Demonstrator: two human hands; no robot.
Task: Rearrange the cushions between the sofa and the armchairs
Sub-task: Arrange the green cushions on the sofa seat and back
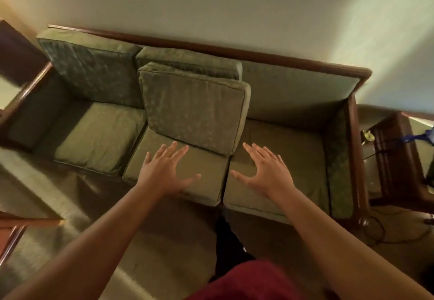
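Square olive-green patterned fabric cushion, piped edges, stands tilted on the middle seat of the wood-framed green sofa, leaning on a back cushion. Left hand and right hand hover before it, fingers spread, holding nothing.

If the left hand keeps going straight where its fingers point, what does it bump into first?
Probably the loose back cushion leaning in the middle of the sofa; the left hand points at its lower edge, though depth is hard to judge.
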